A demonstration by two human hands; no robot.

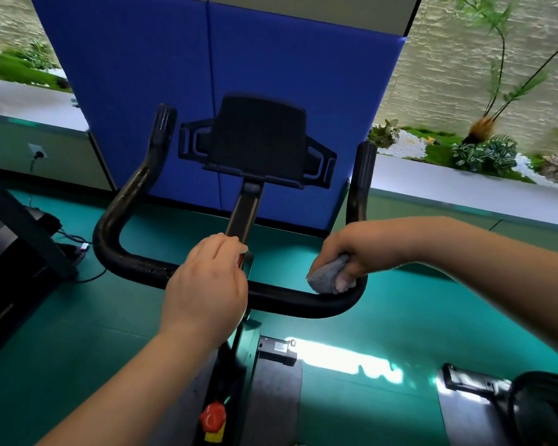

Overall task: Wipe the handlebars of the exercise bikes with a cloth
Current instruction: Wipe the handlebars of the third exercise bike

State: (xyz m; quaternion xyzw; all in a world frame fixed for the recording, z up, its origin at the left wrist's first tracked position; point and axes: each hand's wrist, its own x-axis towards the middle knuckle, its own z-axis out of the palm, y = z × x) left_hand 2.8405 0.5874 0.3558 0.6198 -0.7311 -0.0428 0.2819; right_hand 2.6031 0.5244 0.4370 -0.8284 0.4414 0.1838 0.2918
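Our right hand [345, 252] is closed around a bunched grey cloth [327, 276], pressing it onto the black handlebar [290, 297] at the right bend, where the crossbar turns up into the right-hand grip. Our left hand [207, 284] is curled over the middle of the same bar, just by the stem [244, 215] that carries the tablet holder [258, 140]; its fingers wrap the bar and seem to be steadying it.

We judge the cloth to be soft and light, easy to wad and quick to take the round shape of the tube, so it is best kept balled in the palm with fingers and thumb wrapped round the bar. The bar itself looks stiff and fixed, coated in dark foam or rubber that is scuffed along the left curve, so the cloth may drag a little there instead of sliding.

The two upright ends and the left bend lie away from the cloth. A second machine [512, 400] shows at lower right on the green floor [368, 333], with the red knob [213, 416] of this bike below our wrists.
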